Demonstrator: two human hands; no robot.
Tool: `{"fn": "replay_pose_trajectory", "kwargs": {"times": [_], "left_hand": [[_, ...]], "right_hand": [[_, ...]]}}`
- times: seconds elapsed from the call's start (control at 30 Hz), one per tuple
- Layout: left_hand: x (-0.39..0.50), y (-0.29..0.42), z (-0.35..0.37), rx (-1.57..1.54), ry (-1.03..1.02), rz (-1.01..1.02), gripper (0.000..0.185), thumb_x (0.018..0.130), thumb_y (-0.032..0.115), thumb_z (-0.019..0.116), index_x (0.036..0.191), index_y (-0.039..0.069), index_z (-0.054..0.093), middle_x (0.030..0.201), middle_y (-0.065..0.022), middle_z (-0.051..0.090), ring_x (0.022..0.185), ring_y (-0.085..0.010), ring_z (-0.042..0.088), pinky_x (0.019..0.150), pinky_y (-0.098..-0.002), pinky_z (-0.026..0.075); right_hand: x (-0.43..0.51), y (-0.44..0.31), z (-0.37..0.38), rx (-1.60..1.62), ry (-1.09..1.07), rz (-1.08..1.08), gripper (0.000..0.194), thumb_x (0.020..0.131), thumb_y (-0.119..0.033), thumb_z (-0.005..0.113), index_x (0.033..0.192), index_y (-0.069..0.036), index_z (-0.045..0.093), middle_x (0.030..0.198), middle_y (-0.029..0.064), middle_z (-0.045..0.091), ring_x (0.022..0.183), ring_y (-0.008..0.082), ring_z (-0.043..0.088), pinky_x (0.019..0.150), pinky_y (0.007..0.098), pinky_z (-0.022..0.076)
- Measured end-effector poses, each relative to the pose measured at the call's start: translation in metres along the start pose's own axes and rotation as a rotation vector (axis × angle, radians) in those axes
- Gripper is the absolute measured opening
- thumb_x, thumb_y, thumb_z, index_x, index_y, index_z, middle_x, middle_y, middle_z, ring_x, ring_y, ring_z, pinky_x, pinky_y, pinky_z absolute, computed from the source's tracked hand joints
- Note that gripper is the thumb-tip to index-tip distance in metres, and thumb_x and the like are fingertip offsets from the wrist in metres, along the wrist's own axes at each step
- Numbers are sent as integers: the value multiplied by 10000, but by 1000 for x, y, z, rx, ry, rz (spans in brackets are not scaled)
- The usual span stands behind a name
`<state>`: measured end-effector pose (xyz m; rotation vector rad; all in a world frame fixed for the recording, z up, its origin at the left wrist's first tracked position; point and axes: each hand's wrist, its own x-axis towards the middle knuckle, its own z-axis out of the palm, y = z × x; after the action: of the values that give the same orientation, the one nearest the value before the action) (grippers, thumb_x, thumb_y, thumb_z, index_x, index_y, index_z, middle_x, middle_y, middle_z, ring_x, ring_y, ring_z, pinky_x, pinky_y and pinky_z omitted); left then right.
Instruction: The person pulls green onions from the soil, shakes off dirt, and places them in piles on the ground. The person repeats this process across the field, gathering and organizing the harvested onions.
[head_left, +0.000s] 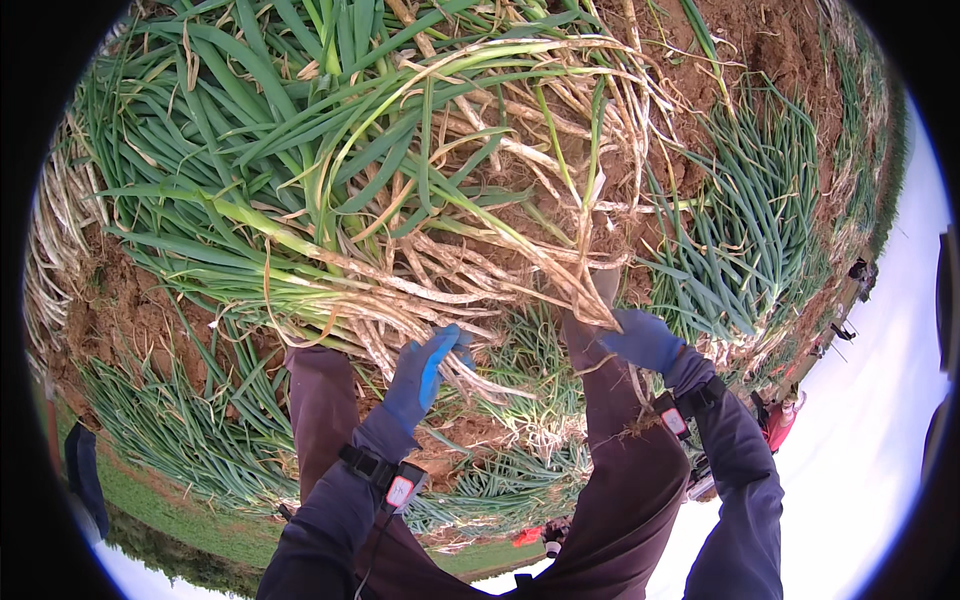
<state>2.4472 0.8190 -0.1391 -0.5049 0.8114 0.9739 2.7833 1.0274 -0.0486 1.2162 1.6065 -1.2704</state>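
My left hand (421, 371), in a blue work glove, is closed around the pale lower stems of a bunch of green onions (390, 304). The roots stick out past its fingers, and the green leaves point to the upper left. In the same kind of glove, my right hand (639, 341) grips a few soil-stained green onion stalks (577, 289). Their rooty ends hang below that hand, over my right thigh. A large heap of green onions (247, 127) lies just ahead of both hands. The fingers of my right hand are partly hidden.
Piles of green onions lie on the right (750, 217) and at the lower left (187, 420). Bare brown soil (142, 300) shows between them. My brown-trousered legs (630, 465) frame the work area. A person in red (781, 426) is off to the right.
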Motion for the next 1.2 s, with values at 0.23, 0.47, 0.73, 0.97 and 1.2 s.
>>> {"fn": "replay_pose_trajectory", "kwargs": {"times": [0.23, 0.47, 0.73, 0.97, 1.2], "left_hand": [[-2, 13, 10, 50, 1, -4, 348, 984, 195, 588, 1231, -48, 615, 1182, -154, 645, 1001, -269, 642, 906, -453, 534], [-5, 20, 18, 53, 36, -27, 341, 955, 162, 606, 1227, -45, 605, 1189, -146, 648, 955, -246, 646, 867, -447, 546], [10, 24, -3, -63, -215, 89, 510, 1028, 403, 529, 1334, -6, 540, 1305, -137, 595, 1141, -231, 588, 1035, -438, 468], [7, 2, -6, -85, -13, 104, 534, 1028, 403, 532, 1400, 25, 471, 1357, -98, 565, 1250, -223, 539, 1083, -384, 423], [14, 27, 10, 350, 90, 338, 246, 976, 144, 597, 1169, -3, 638, 1191, -100, 643, 1115, -239, 604, 1019, -377, 451]], "right_hand": [[-297, 248, -174, 281, 790, 1101, 203, 774, -160, 713, 830, 30, 667, 607, 62, 597, 486, 182, 559, 461, 349, 435], [-236, 140, -365, 572, 1405, 211, 254, 882, -263, 654, 812, -19, 652, 720, 74, 623, 594, 169, 585, 534, 319, 451], [87, -207, -55, -14, 303, -274, 366, 919, -270, 590, 1138, 18, 539, 983, 147, 622, 779, 223, 631, 679, 415, 487], [82, -246, 44, -523, -112, -348, 541, 936, -269, 548, 1367, 47, 465, 1179, 215, 611, 932, 264, 662, 785, 491, 507], [117, -121, -72, 41, 729, -380, 210, 916, -261, 625, 1061, -110, 649, 1010, 110, 662, 915, 330, 647, 784, 468, 514]]}}
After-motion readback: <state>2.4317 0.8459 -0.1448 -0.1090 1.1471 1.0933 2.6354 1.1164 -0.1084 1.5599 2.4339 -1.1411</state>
